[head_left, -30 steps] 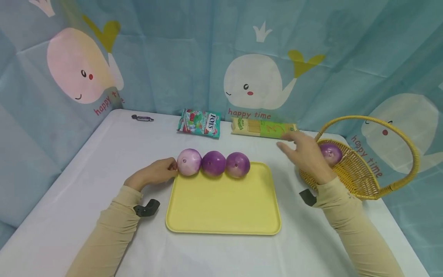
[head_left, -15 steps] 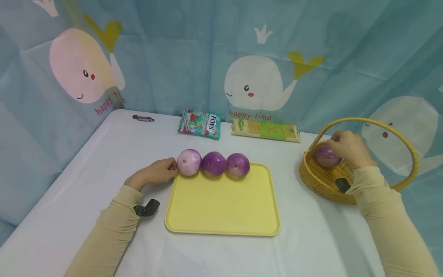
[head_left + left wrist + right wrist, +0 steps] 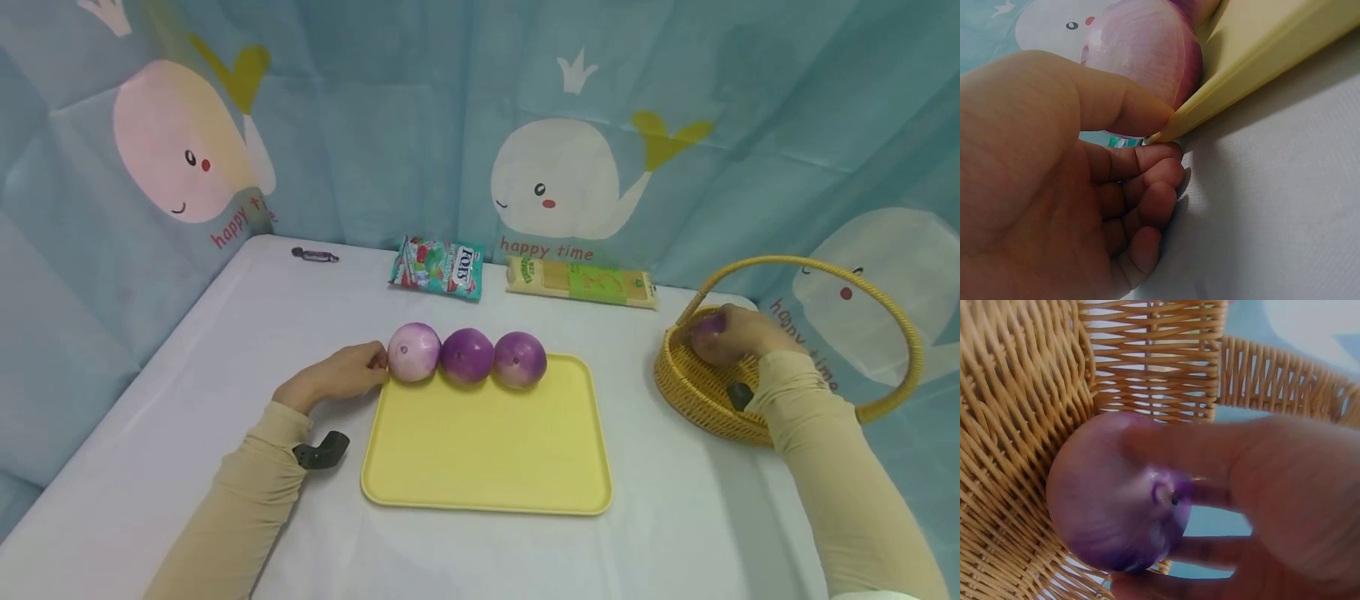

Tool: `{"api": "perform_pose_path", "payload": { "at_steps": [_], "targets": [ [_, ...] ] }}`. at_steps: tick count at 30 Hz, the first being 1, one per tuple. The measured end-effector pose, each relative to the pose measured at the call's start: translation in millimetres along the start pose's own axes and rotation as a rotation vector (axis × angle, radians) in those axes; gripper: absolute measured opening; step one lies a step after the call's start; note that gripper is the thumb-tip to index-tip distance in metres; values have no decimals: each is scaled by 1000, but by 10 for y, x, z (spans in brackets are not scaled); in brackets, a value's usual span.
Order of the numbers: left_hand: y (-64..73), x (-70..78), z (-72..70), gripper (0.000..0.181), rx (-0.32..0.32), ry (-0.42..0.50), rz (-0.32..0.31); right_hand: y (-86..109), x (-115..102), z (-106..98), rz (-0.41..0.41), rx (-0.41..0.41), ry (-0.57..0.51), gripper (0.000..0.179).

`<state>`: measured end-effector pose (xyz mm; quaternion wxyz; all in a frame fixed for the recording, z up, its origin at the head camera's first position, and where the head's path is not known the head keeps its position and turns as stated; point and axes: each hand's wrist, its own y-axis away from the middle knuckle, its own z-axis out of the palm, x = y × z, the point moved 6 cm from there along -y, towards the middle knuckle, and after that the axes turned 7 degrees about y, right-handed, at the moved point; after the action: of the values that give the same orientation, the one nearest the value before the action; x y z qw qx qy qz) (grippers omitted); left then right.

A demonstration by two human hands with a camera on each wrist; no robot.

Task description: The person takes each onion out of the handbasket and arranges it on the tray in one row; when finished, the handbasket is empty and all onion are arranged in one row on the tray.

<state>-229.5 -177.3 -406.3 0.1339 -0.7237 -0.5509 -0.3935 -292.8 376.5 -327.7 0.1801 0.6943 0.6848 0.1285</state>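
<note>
The person's right hand (image 3: 750,331) pinches a purple onion (image 3: 1104,506) inside the wicker basket (image 3: 682,396), thumb on one side and fingers round the other; whether the onion is lifted off the basket's weave cannot be told. The likeliest trouble looks to be slipping: the skin is glossy and round, and a hold near the stem end could let it roll back against the wall. The arched handle (image 3: 787,259) stands over that side, so a straight lift might catch the wrist or knuckles and tip the basket.

The left hand (image 3: 337,375) pinches the rim of the yellow tray (image 3: 487,450) at its far left corner, between thumb and forefinger, the other fingers curled below. Three more onions sit in a touching row along the tray's far edge: a pale onion (image 3: 414,352) nearest that hand, a dark middle onion (image 3: 467,356) and a right-hand onion (image 3: 520,360). A tug or tilt at the corner could set the row rolling, since nothing visible wedges it, and a bump on one could shift all three.
</note>
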Motion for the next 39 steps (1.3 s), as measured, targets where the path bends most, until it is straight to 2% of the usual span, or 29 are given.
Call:
{"api": "perform_pose_path", "payload": {
  "at_steps": [5, 9, 12, 17, 21, 28, 34, 39],
  "targets": [
    [-3, 3, -17, 19, 0, 5, -4, 28, 21, 19, 28, 2, -37, 84],
    [4, 8, -11, 19, -7, 3, 1, 73, 38, 5, 23, 37, -6, 90],
    [14, 23, -14, 20, -6, 4, 7, 145, 14, -55, -5, 120, 30, 91],
    [22, 28, -28, 20, 2, 11, -2, 319, -99, -152, -14, 218, 18, 93],
    [12, 16, -10, 21, -10, 9, -12, 532, -300, -167, -38, 292, 19, 91],
    [-8, -9, -19, 22, 2, -7, -11, 876, -801, -195, -106, 424, 9, 86],
    [-3, -16, -6, 19, -4, 5, -13, 982, -1131, -196, -186, 499, -7, 74],
    [-10, -5, 0, 17, -4, -1, -7, 971, -1355, -79, -295, 511, -39, 67]
  ]
}}
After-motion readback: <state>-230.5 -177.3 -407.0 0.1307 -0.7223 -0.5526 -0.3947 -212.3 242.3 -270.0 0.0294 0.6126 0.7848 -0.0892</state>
